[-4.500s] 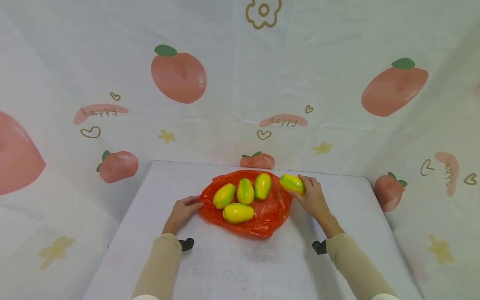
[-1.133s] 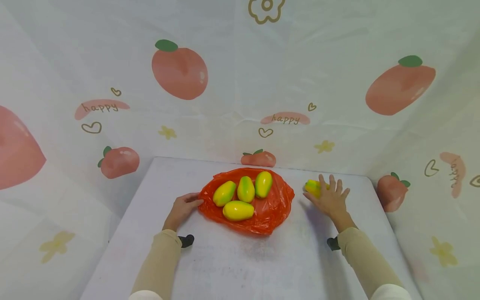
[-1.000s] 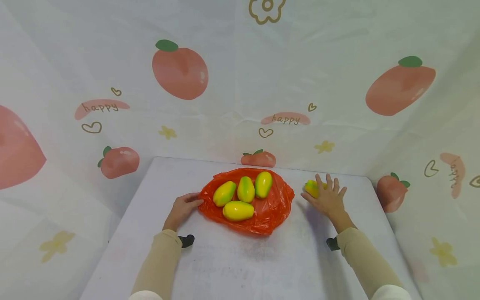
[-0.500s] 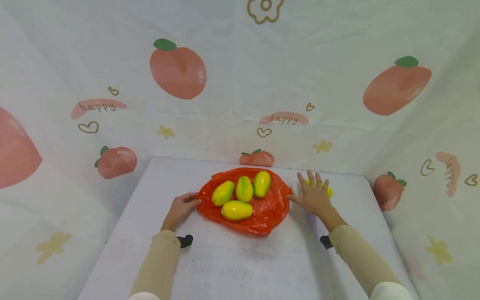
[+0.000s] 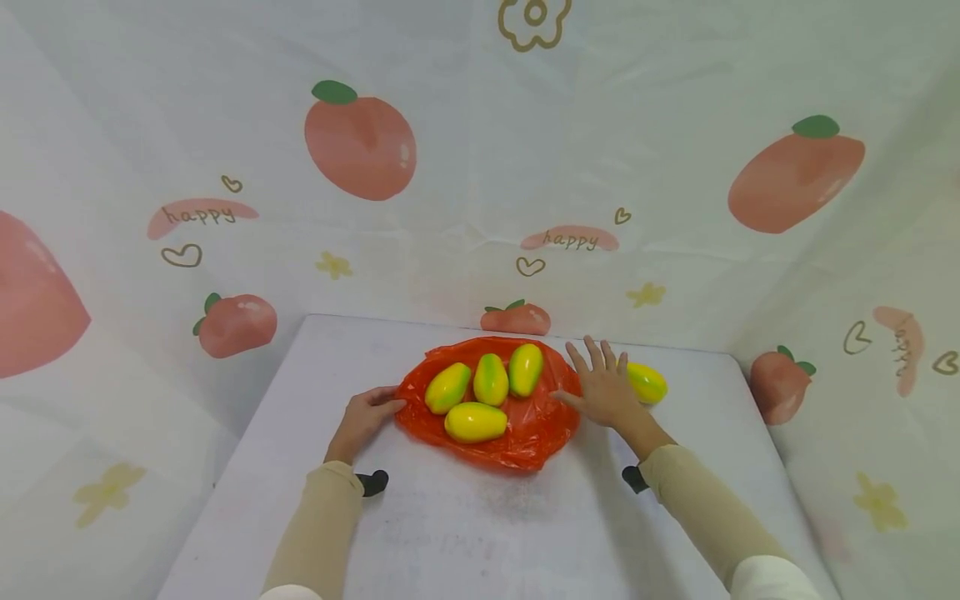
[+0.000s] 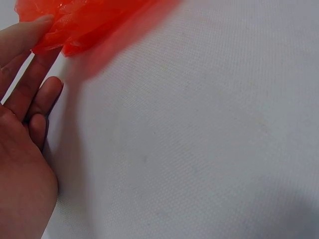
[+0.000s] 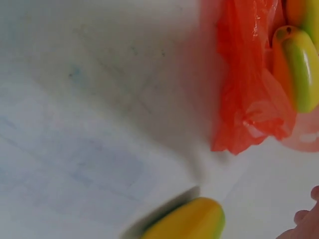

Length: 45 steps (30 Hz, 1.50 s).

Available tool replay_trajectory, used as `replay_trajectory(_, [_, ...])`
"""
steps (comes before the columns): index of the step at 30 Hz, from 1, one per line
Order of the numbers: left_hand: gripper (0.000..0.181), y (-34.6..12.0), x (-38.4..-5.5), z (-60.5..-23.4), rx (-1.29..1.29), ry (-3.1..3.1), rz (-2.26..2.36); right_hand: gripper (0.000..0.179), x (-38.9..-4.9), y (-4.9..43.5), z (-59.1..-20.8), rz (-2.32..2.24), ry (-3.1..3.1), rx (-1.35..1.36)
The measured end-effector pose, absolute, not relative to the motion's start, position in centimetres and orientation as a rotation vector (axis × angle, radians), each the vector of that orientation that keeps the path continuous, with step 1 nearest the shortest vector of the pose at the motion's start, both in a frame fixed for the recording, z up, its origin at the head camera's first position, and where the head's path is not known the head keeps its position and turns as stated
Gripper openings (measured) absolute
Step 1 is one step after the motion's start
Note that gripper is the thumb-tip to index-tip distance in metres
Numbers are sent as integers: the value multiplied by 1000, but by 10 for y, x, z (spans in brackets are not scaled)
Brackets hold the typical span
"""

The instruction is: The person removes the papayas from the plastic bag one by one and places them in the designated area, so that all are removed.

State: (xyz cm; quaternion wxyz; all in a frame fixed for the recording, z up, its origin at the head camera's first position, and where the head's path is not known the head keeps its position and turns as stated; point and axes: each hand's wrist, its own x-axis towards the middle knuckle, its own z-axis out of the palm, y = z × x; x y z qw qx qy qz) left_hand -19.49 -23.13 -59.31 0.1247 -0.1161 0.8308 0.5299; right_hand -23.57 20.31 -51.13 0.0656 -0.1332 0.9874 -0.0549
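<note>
A red plastic bag point(image 5: 536, 421) lies spread on the table, with several yellow-green papayas point(image 5: 476, 422) on it. My left hand point(image 5: 363, 421) pinches the bag's left edge between thumb and fingers, as the left wrist view also shows on the crumpled red plastic point(image 6: 84, 25). Fingers spread, my right hand point(image 5: 611, 398) hovers at the bag's right edge and holds nothing. Just right of it, one papaya point(image 5: 649, 383) rests on the bare table, partly hidden behind the hand in the head view. Only fingertips point(image 7: 303, 224) of the right hand show in the right wrist view.
The white table point(image 5: 450, 533) reaches back to a fabric backdrop point(image 5: 465, 150) printed with peaches, hearts and flowers. Fabric also hangs on the left and right sides. Dark straps point(image 5: 373, 483) show at both wrists.
Earlier my right hand carried a papaya off the bag and set it on the table to the right. It has let go and moved left to the bag's edge. The left hand stays put.
</note>
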Motion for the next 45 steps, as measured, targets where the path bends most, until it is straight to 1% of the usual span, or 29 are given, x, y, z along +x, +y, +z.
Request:
replay_trajectory(5, [52, -230, -194, -595, -334, 2425, 1567, 102, -237, 191, -512, -192, 2962, -424])
replay_trajectory(15, [53, -233, -196, -597, -320, 2435, 1568, 107, -250, 173, -522, -219, 2935, -527])
replay_trajectory(26, [53, -229, -194, -593, -324, 2422, 1543, 110, -259, 163, -518, -314, 2865, -603])
replay_trajectory(45, [50, -229, -195, -593, -326, 2456, 1537, 108, -267, 137, -517, -417, 2757, -566])
